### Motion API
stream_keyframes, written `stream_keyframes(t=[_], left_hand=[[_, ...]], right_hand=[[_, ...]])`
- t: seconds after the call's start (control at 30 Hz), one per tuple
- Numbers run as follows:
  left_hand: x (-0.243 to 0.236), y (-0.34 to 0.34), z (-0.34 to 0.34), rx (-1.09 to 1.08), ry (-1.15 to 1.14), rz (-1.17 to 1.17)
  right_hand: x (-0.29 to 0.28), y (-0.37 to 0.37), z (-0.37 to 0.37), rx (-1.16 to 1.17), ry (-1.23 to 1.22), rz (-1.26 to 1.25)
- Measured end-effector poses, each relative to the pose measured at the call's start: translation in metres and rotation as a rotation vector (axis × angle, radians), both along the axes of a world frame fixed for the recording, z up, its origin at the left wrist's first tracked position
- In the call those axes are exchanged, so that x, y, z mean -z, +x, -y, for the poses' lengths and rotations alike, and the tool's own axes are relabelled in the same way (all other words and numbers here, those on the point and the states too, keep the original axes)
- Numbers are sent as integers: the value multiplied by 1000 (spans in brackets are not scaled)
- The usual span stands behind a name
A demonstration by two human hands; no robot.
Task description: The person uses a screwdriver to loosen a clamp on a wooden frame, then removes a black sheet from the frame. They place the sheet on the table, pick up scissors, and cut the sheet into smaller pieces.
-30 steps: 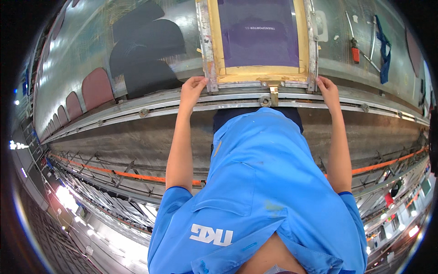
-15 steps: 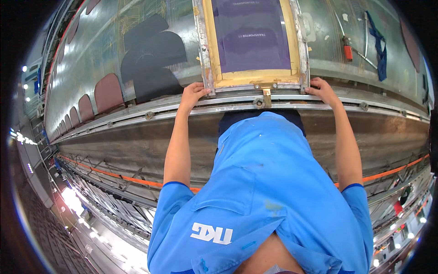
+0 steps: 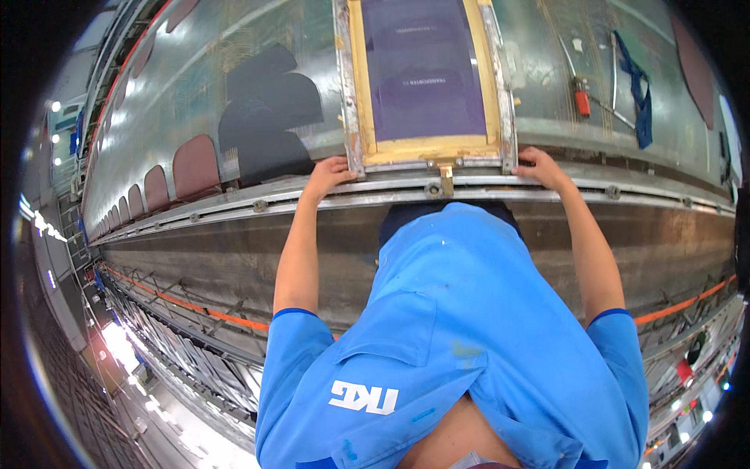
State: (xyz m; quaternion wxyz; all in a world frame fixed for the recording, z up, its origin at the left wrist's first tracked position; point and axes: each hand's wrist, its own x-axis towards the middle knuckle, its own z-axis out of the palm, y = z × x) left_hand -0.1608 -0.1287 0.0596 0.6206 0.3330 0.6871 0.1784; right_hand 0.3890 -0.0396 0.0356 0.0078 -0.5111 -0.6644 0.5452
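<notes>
A screen-printing frame [image 3: 351, 98] lies flat on the long table in front of me. Its metal sides surround yellow tape and a purple mesh panel [image 3: 430, 113] with small pale lettering. My left hand [image 3: 330, 177] grips the near left corner, fingers bent around the metal. At the near right corner my right hand [image 3: 541, 169] holds the frame the same way, its fingertips against the side. Between my hands, a brass-coloured bracket [image 3: 447, 181] at the middle of the near edge meets the metal rail [image 3: 375, 190] along the table.
Black cut panels [image 3: 269, 109] lie left of the frame, with a row of maroon panels [image 3: 195, 166] along the table edge. To the right are a red-handled tool [image 3: 581, 102], thin metal rods, a blue cloth [image 3: 642, 102] and another maroon panel [image 3: 695, 70].
The whole view has shifted, so the frame, rail and panels appear slightly lower. Both hands stay at the frame's near corners, and the frame keeps its place against the rail.
</notes>
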Motion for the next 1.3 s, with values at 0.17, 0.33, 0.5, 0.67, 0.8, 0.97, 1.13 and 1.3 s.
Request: stream_keyframes(t=[0.17, 0.33, 0.5, 0.67, 0.8, 0.97, 1.13, 1.3], left_hand=[[5, -5, 2, -25, 13, -83], [21, 1, -1, -222, 67, -111], [27, 10, 0, -301, 119, -162], [22, 7, -2, -303, 89, -111], [8, 23, -10, -353, 58, -39], [-15, 33, -16, -428, 88, 97], [-63, 57, -23, -319, 94, -29], [-45, 54, -14, -188, 311, -373]], right_hand=[[-12, -3, -1, 226, -287, -122], [-19, -15, 4, 298, -222, -46], [-10, -17, 4, 424, -242, -88], [-9, -18, 4, 429, -190, -126], [-20, -17, 6, 464, -194, -142], [-42, -14, 14, 614, -454, -416], [-82, -10, 15, 557, -450, -477], [-122, -15, 16, 513, -426, -550]])
